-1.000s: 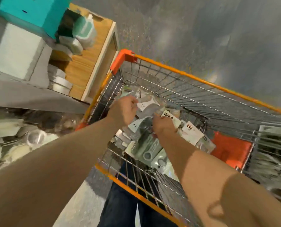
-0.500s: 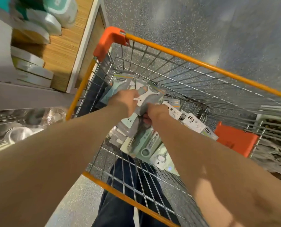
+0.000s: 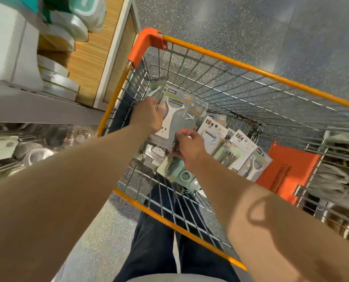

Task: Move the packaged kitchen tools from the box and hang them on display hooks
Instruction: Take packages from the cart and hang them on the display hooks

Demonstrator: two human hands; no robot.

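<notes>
peeler packs (image 3: 175, 119): likely light, stiff, slick; hold by card edges | left hand (image 3: 149, 116) grips them | right hand (image 3: 188, 145) pinches lower edge

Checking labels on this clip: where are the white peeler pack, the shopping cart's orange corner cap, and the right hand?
white peeler pack (image 3: 169, 119), head view, on the peeler's white handle.
orange corner cap (image 3: 147, 44), head view, on its top face.
right hand (image 3: 190, 147), head view, on the back of the hand.
</notes>
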